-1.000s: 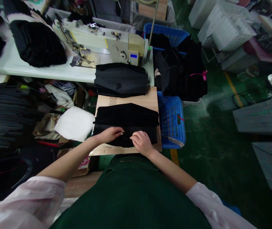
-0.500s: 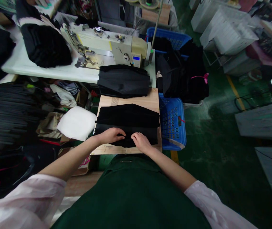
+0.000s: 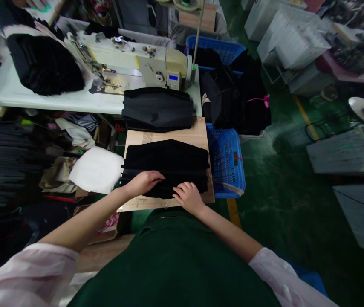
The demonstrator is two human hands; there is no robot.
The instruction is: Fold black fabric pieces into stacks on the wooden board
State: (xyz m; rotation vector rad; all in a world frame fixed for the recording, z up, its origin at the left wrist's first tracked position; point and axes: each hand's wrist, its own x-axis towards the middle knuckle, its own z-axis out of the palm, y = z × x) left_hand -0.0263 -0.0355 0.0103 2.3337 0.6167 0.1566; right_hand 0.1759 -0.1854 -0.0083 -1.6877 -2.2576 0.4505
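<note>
Left hand (image 3: 145,183): open, lying flat on the folded black cloth (image 3: 166,164)
Right hand (image 3: 186,198): fingers curled on the cloth, grip unclear
Cloth: on the wooden board (image 3: 166,138), just over its left edge
Open room: bare board strip behind the cloth, before the black stack (image 3: 157,110)

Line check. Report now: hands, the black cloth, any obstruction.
Left hand, right hand on folded black cloth. Wooden board beneath. Blue plastic crate beside board.

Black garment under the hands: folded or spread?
Folded: the garment lies in stacked layers on the board, with creases running across it, under the left hand and right hand.
</note>
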